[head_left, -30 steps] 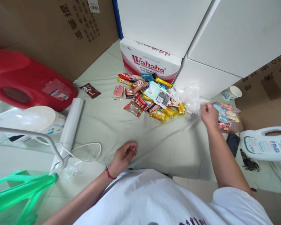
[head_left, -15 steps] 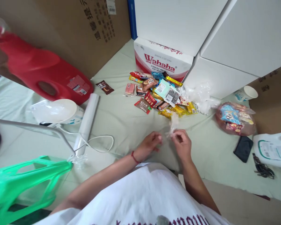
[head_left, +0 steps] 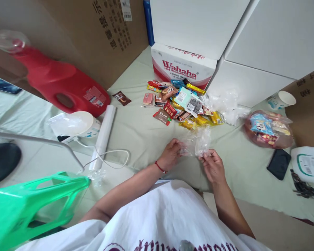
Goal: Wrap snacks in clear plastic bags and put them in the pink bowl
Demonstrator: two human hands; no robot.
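Note:
A clear plastic bag [head_left: 196, 142] is stretched between my two hands just in front of my chest. My left hand [head_left: 172, 154], with a red cord at the wrist, pinches its left edge. The bag's right edge is pinched by my right hand [head_left: 211, 165]. Beyond the bag lies a heap of wrapped snacks [head_left: 180, 106] on the pale green cloth [head_left: 136, 132]. Crumpled clear bags [head_left: 226, 104] lie to the right of the heap. A filled clear bag of snacks [head_left: 268, 129] sits further right.
A Wahaha carton [head_left: 183, 68] and white boxes [head_left: 251, 42] stand behind the snacks. A red jug [head_left: 57, 82], a bowl under plastic [head_left: 73, 123], a white roll [head_left: 104, 134] and a green basket [head_left: 28, 205] are at left. A paper cup [head_left: 281, 99], a black pouch [head_left: 278, 164] and a white jug [head_left: 307, 164] lie at right.
My right hand took a clear bag from the crumpled pile and came back toward me. Both hands have met at the bag and spread it apart. The view has shifted left.

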